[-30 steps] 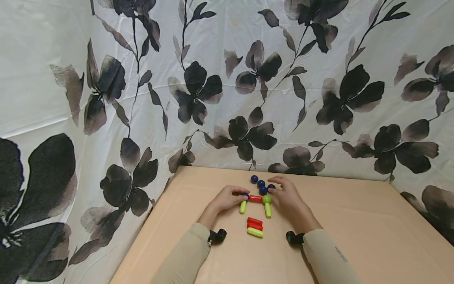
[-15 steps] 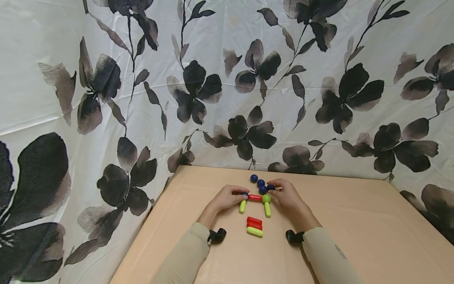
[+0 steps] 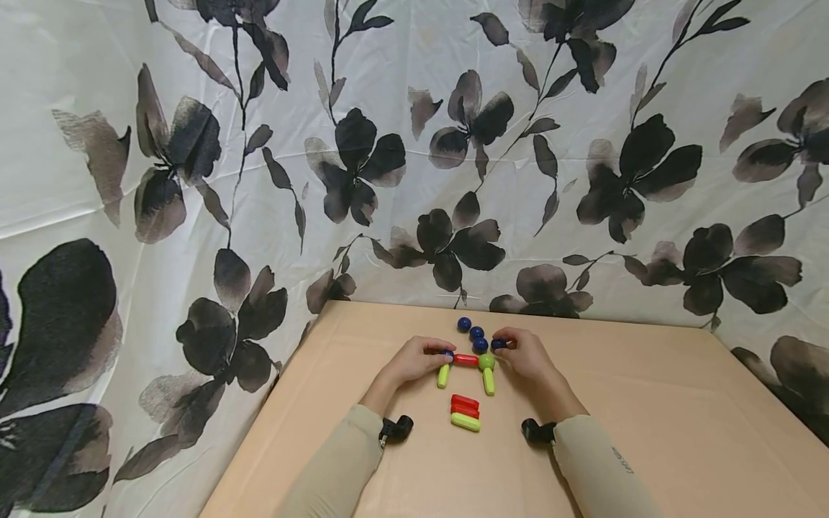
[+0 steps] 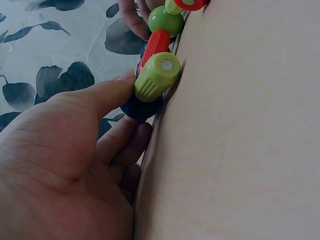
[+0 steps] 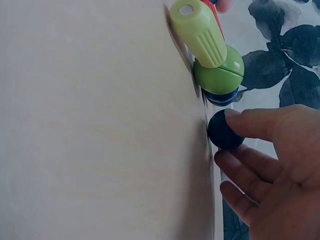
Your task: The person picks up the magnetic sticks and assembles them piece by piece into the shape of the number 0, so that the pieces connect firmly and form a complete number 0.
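Observation:
My left hand (image 3: 414, 360) pinches a dark blue ball (image 4: 142, 107) between thumb and fingers. That ball sits at the left corner of a small magnetic frame. A red rod (image 3: 465, 360) runs from it to a green ball (image 3: 486, 361). One yellow-green rod (image 3: 443, 376) points toward me from the blue ball, and another yellow-green rod (image 3: 488, 382) from the green ball. Just right of the green ball, my right hand (image 3: 527, 352) holds a separate dark blue ball (image 5: 223, 131) between thumb and fingers, close to the tabletop.
Beyond the frame, three loose blue balls (image 3: 476, 333) lie in a slanting row on the tan table (image 3: 648, 417). Nearer me, two red rods (image 3: 465, 404) and a yellow-green rod (image 3: 465, 422) lie side by side. A floral cloth (image 3: 388, 288) hangs behind the table.
The blue ball in my right hand has shifted slightly right and toward me, opening a gap from the nearest loose blue ball. My left hand and the frame stay put.

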{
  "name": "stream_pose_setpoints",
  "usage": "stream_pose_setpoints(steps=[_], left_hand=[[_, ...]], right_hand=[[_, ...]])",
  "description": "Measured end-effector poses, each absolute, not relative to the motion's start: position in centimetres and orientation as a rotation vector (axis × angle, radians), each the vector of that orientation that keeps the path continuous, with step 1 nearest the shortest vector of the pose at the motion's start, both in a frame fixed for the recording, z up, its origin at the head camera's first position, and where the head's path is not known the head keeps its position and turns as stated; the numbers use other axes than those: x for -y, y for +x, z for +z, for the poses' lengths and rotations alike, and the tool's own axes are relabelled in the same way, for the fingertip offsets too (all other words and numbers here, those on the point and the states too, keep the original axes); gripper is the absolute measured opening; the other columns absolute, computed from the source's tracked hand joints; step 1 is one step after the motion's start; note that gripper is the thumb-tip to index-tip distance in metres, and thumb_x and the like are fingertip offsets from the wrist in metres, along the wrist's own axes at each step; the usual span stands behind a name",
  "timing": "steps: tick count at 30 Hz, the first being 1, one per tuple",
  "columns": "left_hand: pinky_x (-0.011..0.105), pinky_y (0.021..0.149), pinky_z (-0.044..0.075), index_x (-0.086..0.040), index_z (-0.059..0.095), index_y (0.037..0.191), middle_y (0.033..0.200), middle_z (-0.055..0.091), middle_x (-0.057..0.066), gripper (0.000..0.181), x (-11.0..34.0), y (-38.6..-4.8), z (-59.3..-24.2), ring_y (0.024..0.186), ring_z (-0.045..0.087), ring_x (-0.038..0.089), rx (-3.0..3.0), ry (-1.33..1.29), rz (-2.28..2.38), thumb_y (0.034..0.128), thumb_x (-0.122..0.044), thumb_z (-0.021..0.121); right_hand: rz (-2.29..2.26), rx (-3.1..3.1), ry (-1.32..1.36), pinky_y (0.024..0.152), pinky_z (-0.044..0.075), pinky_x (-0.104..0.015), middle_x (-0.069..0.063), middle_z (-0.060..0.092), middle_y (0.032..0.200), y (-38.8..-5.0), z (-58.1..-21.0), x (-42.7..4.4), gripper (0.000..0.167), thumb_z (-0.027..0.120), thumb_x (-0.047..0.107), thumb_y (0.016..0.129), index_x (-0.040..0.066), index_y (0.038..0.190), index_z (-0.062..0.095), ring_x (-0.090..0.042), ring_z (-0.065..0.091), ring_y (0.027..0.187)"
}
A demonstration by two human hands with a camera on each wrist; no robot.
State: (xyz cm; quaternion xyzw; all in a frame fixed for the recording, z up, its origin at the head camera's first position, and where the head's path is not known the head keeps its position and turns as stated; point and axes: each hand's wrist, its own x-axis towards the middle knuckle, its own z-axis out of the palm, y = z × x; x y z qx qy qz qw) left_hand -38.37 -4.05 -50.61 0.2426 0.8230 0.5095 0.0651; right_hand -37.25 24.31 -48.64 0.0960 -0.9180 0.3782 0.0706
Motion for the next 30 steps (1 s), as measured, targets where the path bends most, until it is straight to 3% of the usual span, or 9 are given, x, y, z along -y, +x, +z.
stream_pose_setpoints(steps=[7,15,24,30], left_hand=[[0.044,0.109,0.048,-0.013,0.076,0.126,0.125,0.075,-0.001,0.029,4.0,-38.3,-50.6,0.119,0.064,0.019,-2.476,0.743,1.55,0.0999,-0.024,0.072],[0.045,0.109,0.048,-0.014,0.076,0.126,0.125,0.074,0.0,0.028,4.1,-38.2,-50.4,0.119,0.063,0.02,-2.471,0.738,1.554,0.0998,-0.025,0.072],[0.042,0.108,0.049,-0.014,0.075,0.127,0.124,0.075,-0.003,0.029,4.0,-38.4,-50.4,0.117,0.064,0.016,-2.491,0.757,1.525,0.1004,-0.025,0.071],[0.041,0.107,0.049,-0.014,0.076,0.126,0.124,0.075,-0.003,0.028,4.1,-38.3,-50.5,0.116,0.064,0.015,-2.479,0.751,1.534,0.1003,-0.025,0.071]], right_hand=[[1.077,2.766,0.266,0.094,0.054,-0.051,-0.013,0.073,0.115,-37.5,-48.8,-24.2,0.027,0.075,0.008,0.095,0.006,0.122,0.071,-0.03,0.066,0.102],[1.049,2.767,0.228,0.09,0.052,-0.048,-0.014,0.069,0.115,-37.1,-48.7,-24.1,0.029,0.073,0.01,0.096,0.008,0.125,0.069,-0.031,0.062,0.101],[1.289,2.65,0.284,0.105,0.049,-0.055,-0.014,0.059,0.131,-35.8,-47.3,-24.8,0.027,0.063,0.018,0.105,0.014,0.132,0.061,-0.036,0.06,0.119],[1.319,2.592,0.476,0.098,0.054,-0.044,-0.011,0.069,0.125,-35.3,-46.6,-25.3,0.028,0.07,0.015,0.101,0.014,0.129,0.067,-0.029,0.066,0.107]])
